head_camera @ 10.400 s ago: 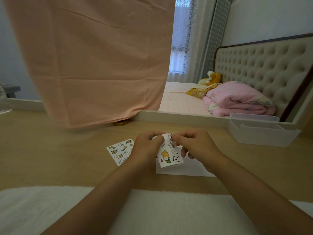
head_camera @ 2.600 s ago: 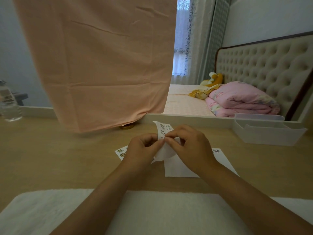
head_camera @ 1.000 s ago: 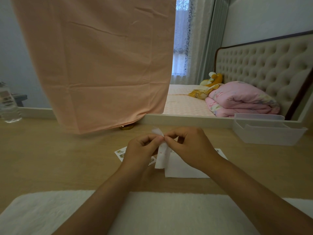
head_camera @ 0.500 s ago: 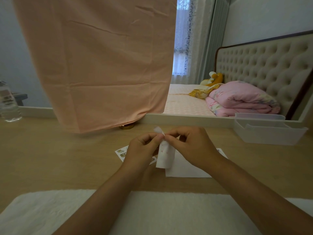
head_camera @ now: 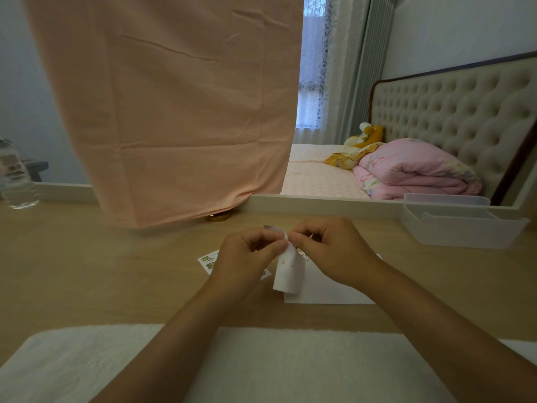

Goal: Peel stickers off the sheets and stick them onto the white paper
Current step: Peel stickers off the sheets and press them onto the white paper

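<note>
- Pinching a curled sticker sheet (head_camera: 287, 271) from both sides, a person's left hand (head_camera: 247, 254) and right hand (head_camera: 328, 251) are meeting fingertip to fingertip just above a pale wooden counter (head_camera: 87, 271).
- The left hand is clamping the sheet's top edge between thumb and forefinger, with its other fingers curled in.
- The right hand is nipping the same edge from the opposite side, thumb and forefinger closing on it.
- The held sheet is hanging down from the fingertips with its plain back facing the viewer and faint pink marks showing through. Its lower end is dangling over the near left corner of the white paper (head_camera: 325, 289).
- The white paper is lying flat on the counter, partly under the right hand and wrist.
- A second sticker sheet (head_camera: 207, 260) is lying flat on the counter just left of the paper. The left hand is hiding most of it, and small cartoon figures are showing at its far corner.
- A white fluffy mat (head_camera: 290, 365) is covering the counter's near edge, and both forearms are reaching across it.
- A large peach cloth (head_camera: 174, 112) is hanging down to the back of the counter, and a small gold object (head_camera: 218, 218) is peeking out beneath its hem.
- A clear plastic tray (head_camera: 465, 228) is sitting at the counter's far right, and a water bottle (head_camera: 14, 181) is standing at its far left.
- Behind the counter, a folded pink quilt (head_camera: 415, 170) and a plush toy (head_camera: 366, 135) are lying on a bed against a tufted headboard (head_camera: 453, 112).
</note>
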Demonstrator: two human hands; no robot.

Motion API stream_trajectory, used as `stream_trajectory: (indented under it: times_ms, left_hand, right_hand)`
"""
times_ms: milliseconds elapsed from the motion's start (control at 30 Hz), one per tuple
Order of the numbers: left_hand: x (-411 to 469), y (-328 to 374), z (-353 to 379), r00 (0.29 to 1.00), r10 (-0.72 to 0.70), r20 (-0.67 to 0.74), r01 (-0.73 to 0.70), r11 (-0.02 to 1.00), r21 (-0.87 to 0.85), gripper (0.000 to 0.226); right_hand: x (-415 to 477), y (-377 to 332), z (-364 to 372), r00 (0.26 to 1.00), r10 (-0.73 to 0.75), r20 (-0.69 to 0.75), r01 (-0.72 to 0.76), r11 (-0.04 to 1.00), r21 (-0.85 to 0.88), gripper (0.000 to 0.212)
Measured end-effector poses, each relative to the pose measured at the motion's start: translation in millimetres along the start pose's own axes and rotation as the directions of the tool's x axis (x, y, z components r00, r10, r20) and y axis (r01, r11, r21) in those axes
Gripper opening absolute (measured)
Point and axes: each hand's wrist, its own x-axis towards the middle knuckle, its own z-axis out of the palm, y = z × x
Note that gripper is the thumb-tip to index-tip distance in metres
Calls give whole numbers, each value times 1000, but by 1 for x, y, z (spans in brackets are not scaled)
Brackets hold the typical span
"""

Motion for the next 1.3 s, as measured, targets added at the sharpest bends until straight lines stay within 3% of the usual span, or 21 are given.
stream_trajectory:
  times_ms: [200, 367, 500, 600, 667, 800, 1000, 1133, 1300]
  left_hand:
    - [1, 0, 2, 1000, 1, -29, -1, 1000, -10, 13]
    - [0, 1, 6, 998, -37, -43, 32, 993, -117, 10]
    - [0, 5, 7, 983, -185, -5, 170, 915, -367, 15]
    - [0, 8, 6, 985, -167, 51, 173, 887, -427, 35]
    - [1, 9, 6, 980, -199, 13, 183, 871, -457, 32]
    - [4, 9, 5, 959, -285, -5, 237, 806, -542, 17]
    - [6, 10, -2, 950, -300, 89, 300, 792, -532, 15]
    - [4, 9, -8, 952, -271, 144, 306, 852, -424, 18]
    - [3, 8, -3, 967, -234, 99, 254, 876, -411, 16]
  right_hand:
    - [0, -1, 4, 999, 32, -42, -31, 999, 30, 14]
    - [-2, -7, 7, 983, 2, -184, 6, 999, 44, 14]
    - [-2, -8, 8, 967, -145, -208, 133, 989, -71, 10]
    - [-2, -6, 11, 935, -294, -201, 255, 946, -199, 16]
    - [-2, -6, 13, 903, -362, -231, 307, 921, -241, 17]
    - [-4, -9, 17, 922, -248, -297, 224, 968, -115, 24]
    - [-1, -9, 14, 953, -124, -276, 139, 990, 36, 22]
    - [-2, -9, 13, 945, -195, -263, 200, 980, -9, 20]
    - [-1, -7, 11, 907, -297, -298, 251, 951, -181, 15]
